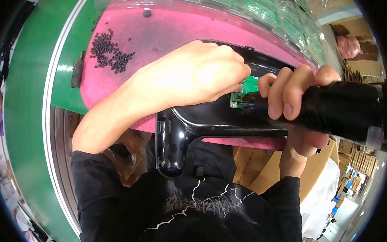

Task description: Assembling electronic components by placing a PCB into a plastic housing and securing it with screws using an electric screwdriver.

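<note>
A glossy black plastic housing [189,125] with a handle-shaped end lies across the near edge of a pink mat [156,32]. My left hand [192,74] presses down on top of the housing, covering its middle. A small green circuit board [243,91] shows inside the housing between my two hands. My right hand [293,96] grips a thick black cylindrical power screwdriver [342,109], whose tip points at the green board. The tip itself is hidden behind my fingers.
A heap of several small black screws [110,53] lies on the pink mat at the far left. A green conveyor belt [27,109] runs along the left. Clear trays of green boards [262,7] stand at the back. Cardboard boxes [263,169] sit below the bench.
</note>
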A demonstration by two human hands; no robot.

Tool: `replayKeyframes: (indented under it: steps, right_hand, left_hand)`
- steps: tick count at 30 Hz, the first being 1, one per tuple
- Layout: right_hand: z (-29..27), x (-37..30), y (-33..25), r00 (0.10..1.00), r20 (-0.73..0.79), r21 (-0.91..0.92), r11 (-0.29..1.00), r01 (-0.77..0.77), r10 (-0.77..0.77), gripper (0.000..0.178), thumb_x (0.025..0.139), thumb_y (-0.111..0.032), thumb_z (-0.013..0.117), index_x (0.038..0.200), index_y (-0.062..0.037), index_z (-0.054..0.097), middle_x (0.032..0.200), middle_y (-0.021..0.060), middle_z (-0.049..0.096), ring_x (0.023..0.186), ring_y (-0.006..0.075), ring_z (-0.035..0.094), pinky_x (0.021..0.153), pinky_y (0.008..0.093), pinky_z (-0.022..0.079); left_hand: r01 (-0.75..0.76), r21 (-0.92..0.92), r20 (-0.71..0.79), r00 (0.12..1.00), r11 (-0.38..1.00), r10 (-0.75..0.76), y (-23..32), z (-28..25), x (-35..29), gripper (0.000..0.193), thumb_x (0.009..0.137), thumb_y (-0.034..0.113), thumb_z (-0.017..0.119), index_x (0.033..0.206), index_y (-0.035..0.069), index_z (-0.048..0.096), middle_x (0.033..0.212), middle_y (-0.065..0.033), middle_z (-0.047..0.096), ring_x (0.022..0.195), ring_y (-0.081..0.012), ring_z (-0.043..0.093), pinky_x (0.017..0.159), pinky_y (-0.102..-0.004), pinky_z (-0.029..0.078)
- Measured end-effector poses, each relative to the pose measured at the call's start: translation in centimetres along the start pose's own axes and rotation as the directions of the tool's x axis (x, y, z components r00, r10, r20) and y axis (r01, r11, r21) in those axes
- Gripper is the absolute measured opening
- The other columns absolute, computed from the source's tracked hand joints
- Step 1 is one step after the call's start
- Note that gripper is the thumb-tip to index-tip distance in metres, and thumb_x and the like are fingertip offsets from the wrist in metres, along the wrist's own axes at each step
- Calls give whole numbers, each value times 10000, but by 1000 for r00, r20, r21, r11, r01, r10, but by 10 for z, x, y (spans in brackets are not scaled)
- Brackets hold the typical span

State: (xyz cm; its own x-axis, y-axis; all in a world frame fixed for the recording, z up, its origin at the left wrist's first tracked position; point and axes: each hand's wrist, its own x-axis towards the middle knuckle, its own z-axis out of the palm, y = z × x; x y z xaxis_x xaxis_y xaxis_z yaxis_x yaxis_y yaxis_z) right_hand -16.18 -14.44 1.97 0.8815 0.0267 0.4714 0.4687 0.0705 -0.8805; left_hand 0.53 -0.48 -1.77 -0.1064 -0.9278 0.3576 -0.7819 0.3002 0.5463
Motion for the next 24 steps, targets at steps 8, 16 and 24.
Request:
replayKeyframes:
  steps: [8, 16, 24]
  right_hand:
    - [-1, -4, -5, 1000, -21, 5, 1000, -13, 13, 780, 753, -526, 815, 1366, -208, 452, 823, -31, 541, 709, 149, 560, 795, 366, 377]
    - [-14, 1, -3, 995, 101, -5, 1000, -8, 9, 792, 749, -548, 806, 1362, -197, 450, 824, -17, 558, 710, 156, 573, 750, 344, 397]
    - [-6, -7, -11, 981, -79, -23, 984, 178, -179, 829, 788, -540, 788, 1434, -205, 392, 937, -47, 536, 799, 146, 538, 859, 397, 413]
  left_hand:
    - [-28, -69, 34, 999, 997, 31, -1, 0, 1, 209, 817, 176, 717, 933, 19, 642, 887, -121, 654, 878, -360, 638, 716, -461, 515]
    - [81, 7, 163, 983, 997, -81, 4, -5, 8, 213, 818, 175, 713, 958, 23, 660, 914, -125, 667, 925, -358, 639, 784, -458, 522]
    - [52, -73, 172, 984, 996, -38, 7, -8, 10, 219, 835, 195, 726, 914, 10, 638, 874, -122, 650, 875, -343, 640, 748, -450, 513]
